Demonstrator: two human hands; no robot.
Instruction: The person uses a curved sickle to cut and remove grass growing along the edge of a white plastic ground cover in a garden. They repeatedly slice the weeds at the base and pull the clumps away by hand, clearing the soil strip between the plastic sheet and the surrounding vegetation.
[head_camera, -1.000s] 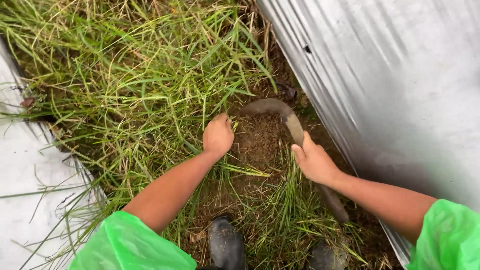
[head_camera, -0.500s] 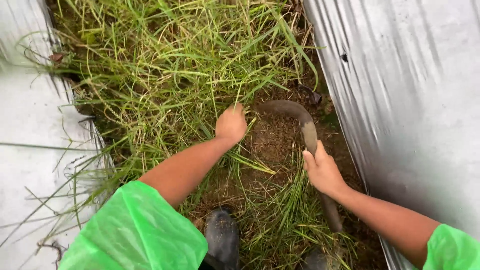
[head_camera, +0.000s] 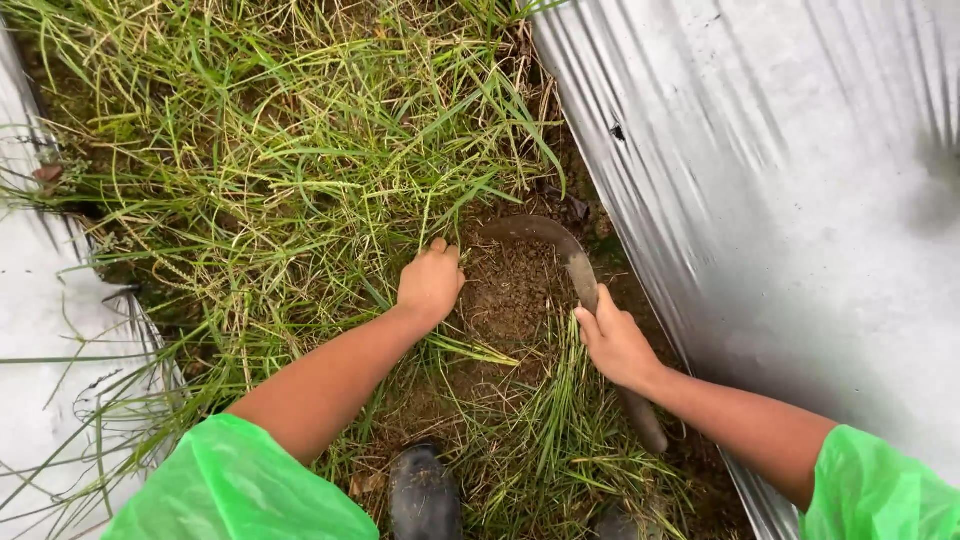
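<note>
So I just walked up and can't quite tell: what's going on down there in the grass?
A person in green plastic sleeves is crouched over a strip of long green grass between silver plastic sheets. The left hand grips a tuft of grass at its base. The right hand holds a curved, soil-caked sickle, its blade hooked around a patch of bare brown soil.

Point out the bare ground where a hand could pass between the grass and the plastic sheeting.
One bare soil patch lies between the left hand, which grips the grass, and the right hand holding the sickle, whose curved blade rims it. Left and above, grass is dense; cut stalks crowd below; silver sheeting closes the right.
</note>
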